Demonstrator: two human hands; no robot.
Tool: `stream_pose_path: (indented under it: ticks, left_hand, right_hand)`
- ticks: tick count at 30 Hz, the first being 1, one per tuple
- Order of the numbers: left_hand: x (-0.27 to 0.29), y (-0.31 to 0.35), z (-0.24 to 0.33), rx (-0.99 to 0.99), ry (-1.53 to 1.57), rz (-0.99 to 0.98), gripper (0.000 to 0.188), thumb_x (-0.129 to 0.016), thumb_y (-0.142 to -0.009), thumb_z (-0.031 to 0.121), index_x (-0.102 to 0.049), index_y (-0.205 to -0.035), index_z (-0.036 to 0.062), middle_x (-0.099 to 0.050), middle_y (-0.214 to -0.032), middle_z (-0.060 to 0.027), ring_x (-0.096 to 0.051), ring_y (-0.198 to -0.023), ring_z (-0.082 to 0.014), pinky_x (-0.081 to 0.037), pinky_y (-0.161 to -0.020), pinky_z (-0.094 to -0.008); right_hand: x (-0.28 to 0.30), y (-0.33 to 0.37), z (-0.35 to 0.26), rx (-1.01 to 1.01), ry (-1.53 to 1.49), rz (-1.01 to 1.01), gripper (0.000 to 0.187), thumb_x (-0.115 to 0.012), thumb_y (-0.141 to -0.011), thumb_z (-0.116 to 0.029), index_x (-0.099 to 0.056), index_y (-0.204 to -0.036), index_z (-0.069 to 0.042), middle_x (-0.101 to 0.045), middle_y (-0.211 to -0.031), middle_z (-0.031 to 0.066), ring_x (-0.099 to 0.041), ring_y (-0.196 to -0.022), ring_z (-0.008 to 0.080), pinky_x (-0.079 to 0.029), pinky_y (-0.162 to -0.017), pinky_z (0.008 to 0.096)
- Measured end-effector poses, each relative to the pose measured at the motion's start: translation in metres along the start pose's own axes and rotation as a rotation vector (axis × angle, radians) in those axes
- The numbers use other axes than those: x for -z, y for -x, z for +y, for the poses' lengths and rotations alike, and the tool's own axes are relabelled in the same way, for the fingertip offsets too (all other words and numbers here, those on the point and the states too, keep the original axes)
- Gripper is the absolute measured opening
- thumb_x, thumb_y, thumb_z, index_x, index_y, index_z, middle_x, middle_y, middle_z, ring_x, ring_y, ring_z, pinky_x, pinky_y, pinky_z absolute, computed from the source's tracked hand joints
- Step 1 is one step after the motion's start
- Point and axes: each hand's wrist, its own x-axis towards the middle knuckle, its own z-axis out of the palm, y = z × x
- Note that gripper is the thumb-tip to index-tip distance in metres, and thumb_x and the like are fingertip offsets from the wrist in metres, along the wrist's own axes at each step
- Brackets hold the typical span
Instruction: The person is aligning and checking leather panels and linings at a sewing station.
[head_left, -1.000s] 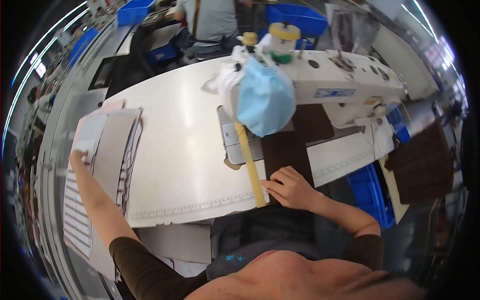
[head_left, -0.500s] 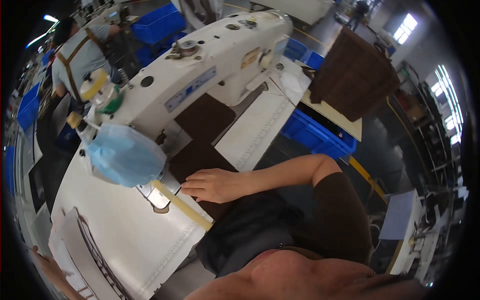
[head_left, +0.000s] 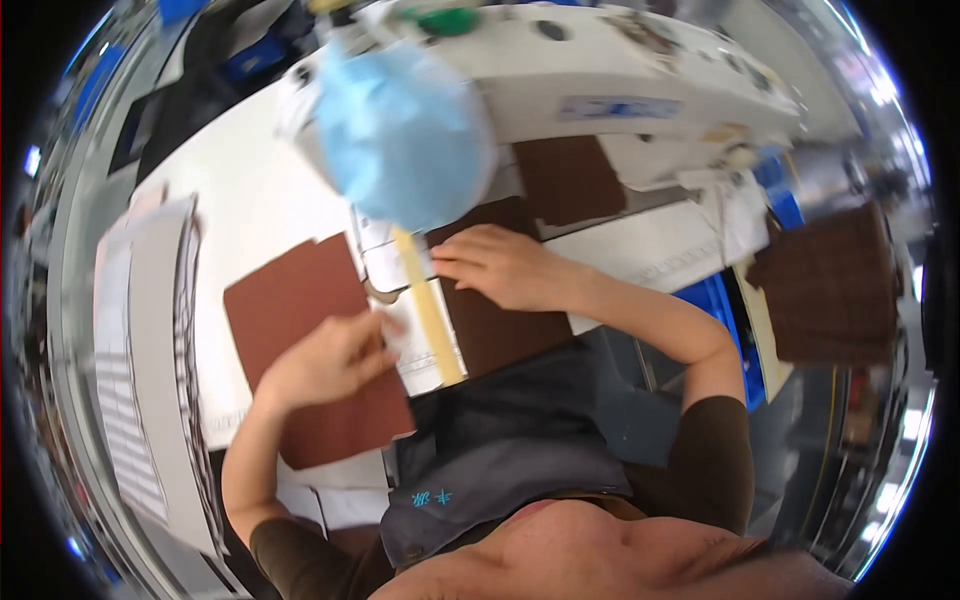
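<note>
My right hand lies flat on a dark brown fabric panel, its fingers stretched toward the yellow strip beside the needle area. My left hand is over a reddish-brown panel on the white table. Motion smears its fingers, and whether they grip the panel's edge is unclear. A smaller dark brown piece lies under the arm of the white sewing machine. A light-blue face mask hangs over the machine's head and hides the needle.
A stack of grey and white sheets stands at the table's left. On the right, brown fabric is heaped on a pale board above a blue bin. A dark apron covers my lap.
The view has turned left. My left hand has come from the far left to the middle, and a reddish-brown panel now lies beneath it. My right hand stays on the dark panel.
</note>
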Motion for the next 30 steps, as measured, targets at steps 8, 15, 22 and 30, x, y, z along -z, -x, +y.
stream_pose_path:
  ticks: [8,15,22,30]
  left_hand:
    - [0.055,-0.032,-0.052,0.405,-0.288,0.403,0.042,-0.078,-0.065,0.018,-0.053,-0.096,0.0040,-0.052,-0.098,-0.0096,-0.051,-0.091,-0.0246,-0.043,-0.082,-0.0351]
    - [0.054,-0.031,-0.079,-0.006,-0.119,0.454,0.016,-0.067,-0.077,0.008,-0.057,-0.086,-0.0008,-0.057,-0.080,-0.0075,-0.053,-0.077,-0.0186,-0.046,-0.074,-0.0293]
    - [0.018,-0.055,-0.046,-0.139,0.162,0.490,0.012,-0.057,-0.085,0.003,-0.060,-0.097,0.0003,-0.063,-0.086,-0.0081,-0.059,-0.080,-0.0167,-0.047,-0.075,-0.0274]
    - [0.000,-0.077,-0.051,-0.315,-0.430,0.727,0.031,-0.052,-0.070,-0.014,-0.065,-0.092,0.0048,-0.062,-0.092,-0.0049,-0.058,-0.090,-0.0235,-0.051,-0.073,-0.0334]
  right_hand:
    - [0.001,-0.029,0.016,-0.094,-0.045,-0.120,0.048,-0.066,-0.078,-0.023,-0.049,-0.118,-0.005,-0.048,-0.121,0.0131,-0.046,-0.114,0.0310,-0.042,-0.095,0.0392]
    - [0.002,-0.033,0.021,-0.045,0.120,-0.037,0.047,-0.066,-0.079,-0.025,-0.050,-0.118,-0.004,-0.048,-0.118,0.0109,-0.050,-0.108,0.0299,-0.045,-0.092,0.0374]
    - [0.002,-0.035,0.019,-0.039,0.164,0.000,0.042,-0.066,-0.079,-0.024,-0.052,-0.115,-0.006,-0.053,-0.108,0.0066,-0.052,-0.102,0.0242,-0.047,-0.088,0.0356]
    - [-0.004,-0.030,0.018,-0.063,0.155,0.033,0.043,-0.067,-0.077,-0.021,-0.053,-0.116,-0.006,-0.054,-0.109,0.0053,-0.054,-0.099,0.0223,-0.048,-0.087,0.0338]
